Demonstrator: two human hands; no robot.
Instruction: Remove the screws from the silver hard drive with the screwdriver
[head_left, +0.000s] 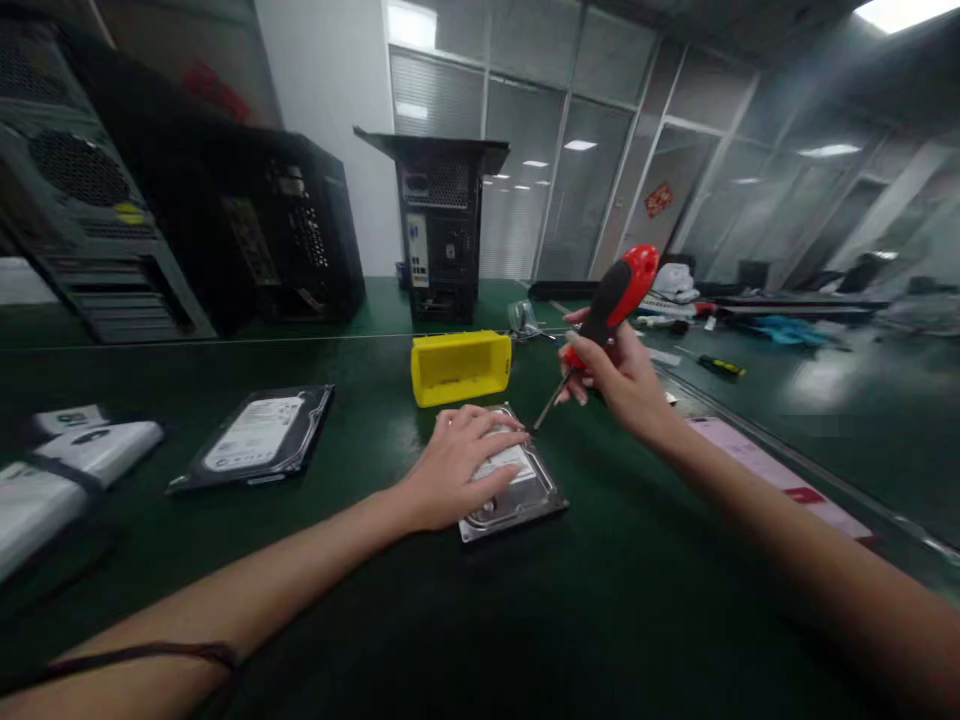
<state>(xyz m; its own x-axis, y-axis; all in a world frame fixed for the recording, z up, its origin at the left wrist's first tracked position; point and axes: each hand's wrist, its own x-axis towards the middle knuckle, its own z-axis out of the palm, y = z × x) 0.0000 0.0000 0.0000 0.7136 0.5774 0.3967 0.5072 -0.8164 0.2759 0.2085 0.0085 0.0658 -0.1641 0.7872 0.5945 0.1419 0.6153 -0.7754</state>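
Observation:
A silver hard drive [517,505] lies on the green table [390,620] in front of me. Across its upper left part rests my left hand [465,465], palm down with the fingers spread over the label. My right hand [607,365] is wrapped round the handle of a red and black screwdriver [621,290], held at a slant. The screwdriver's tip points down at the drive's upper right edge; whether it touches is too small to tell. Just behind the drive sits a yellow bin [461,368], its open side facing me.
Another hard drive [259,432] lies to the left, beside white packages [90,455]. Black computer cases [442,230] stand at the back and left. To the right are a pink sheet [772,470] and a yellow and black screwdriver [721,366].

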